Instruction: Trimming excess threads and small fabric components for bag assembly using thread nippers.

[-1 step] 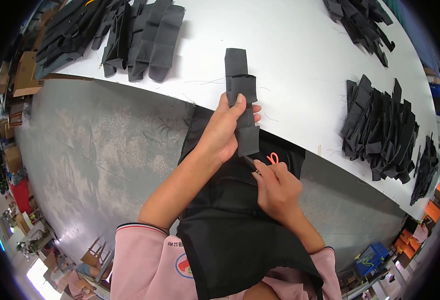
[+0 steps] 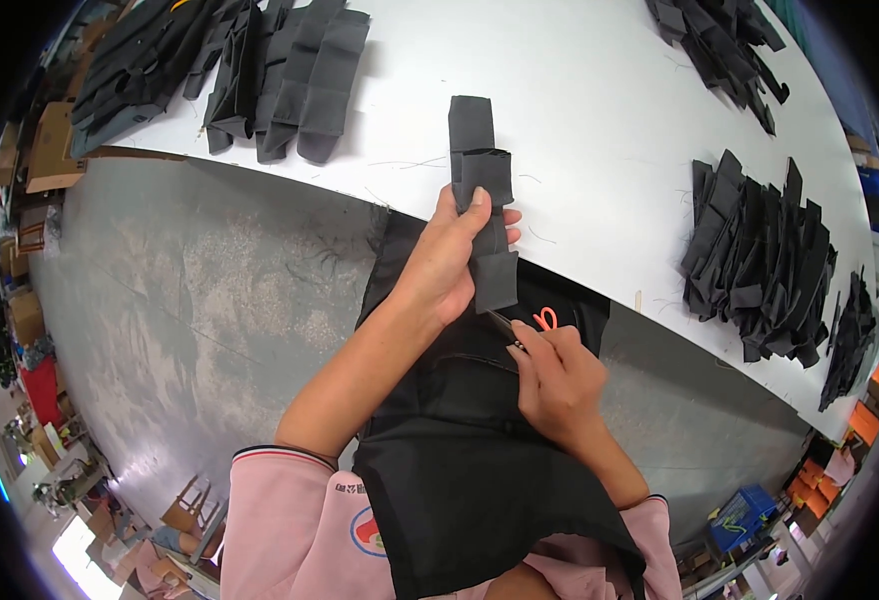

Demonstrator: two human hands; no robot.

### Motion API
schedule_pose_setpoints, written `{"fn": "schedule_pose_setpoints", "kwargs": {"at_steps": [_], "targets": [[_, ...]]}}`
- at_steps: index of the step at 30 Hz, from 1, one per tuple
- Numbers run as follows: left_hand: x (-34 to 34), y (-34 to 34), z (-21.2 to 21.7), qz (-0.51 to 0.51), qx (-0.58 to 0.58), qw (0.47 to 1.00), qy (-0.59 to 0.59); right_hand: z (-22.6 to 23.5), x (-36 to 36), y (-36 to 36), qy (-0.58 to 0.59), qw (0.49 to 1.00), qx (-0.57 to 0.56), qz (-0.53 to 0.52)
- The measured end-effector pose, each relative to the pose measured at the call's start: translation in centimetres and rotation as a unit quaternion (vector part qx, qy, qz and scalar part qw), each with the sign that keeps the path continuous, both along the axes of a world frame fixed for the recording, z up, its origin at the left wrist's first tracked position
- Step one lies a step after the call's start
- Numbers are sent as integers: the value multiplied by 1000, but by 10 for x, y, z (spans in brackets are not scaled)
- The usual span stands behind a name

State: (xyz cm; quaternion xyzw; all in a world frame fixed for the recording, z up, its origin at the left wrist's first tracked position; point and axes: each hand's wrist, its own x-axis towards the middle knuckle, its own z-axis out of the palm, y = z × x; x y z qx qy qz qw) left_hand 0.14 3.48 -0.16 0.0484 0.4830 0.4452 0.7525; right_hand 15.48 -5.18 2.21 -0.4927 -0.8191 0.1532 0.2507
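My left hand (image 2: 452, 250) is closed around a folded dark-grey fabric strip (image 2: 487, 178), with the thumb pressed on top of its layers. The strip's far end lies over the white table's edge, and its near end (image 2: 497, 281) hangs toward me. Just below that near end, my right hand (image 2: 564, 388) grips a small pair of snips (image 2: 501, 319). Their dark blades point at the strip's lower corner, while the fingers hide most of their body. An orange loop (image 2: 546, 318) shows beside the right knuckles; what it belongs to is unclear.
The white table (image 2: 560, 130) slants across in front of me. Dark fabric strips (image 2: 325, 90) lie at its far left, a heap of them (image 2: 760, 260) at right, more (image 2: 725, 50) at far right. A black apron (image 2: 480, 500) covers my front. A blue crate (image 2: 743, 517) stands lower right.
My right hand with the snips has shifted slightly to the right, away from the strip's lower corner. The left hand and the strip stay almost still.
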Motion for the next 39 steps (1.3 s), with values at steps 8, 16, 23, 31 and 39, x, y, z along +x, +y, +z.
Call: {"fn": "schedule_pose_setpoints", "kwargs": {"at_steps": [8,16,23,31,39], "targets": [[-2,0,0,-16,23,999,-41,-1,-3,8,42,998,-48,9],[-9,-4,8,-115,86,985,-97,0,6,37,288,909,-284,-98],[1,-3,10,-24,44,997,-60,-4,-6,19,208,976,-58,35],[3,-2,17,-39,74,996,31,10,3,11,131,984,-118,33],[3,-6,16,-41,95,994,35,9,16,25,21,998,2,-64]]}}
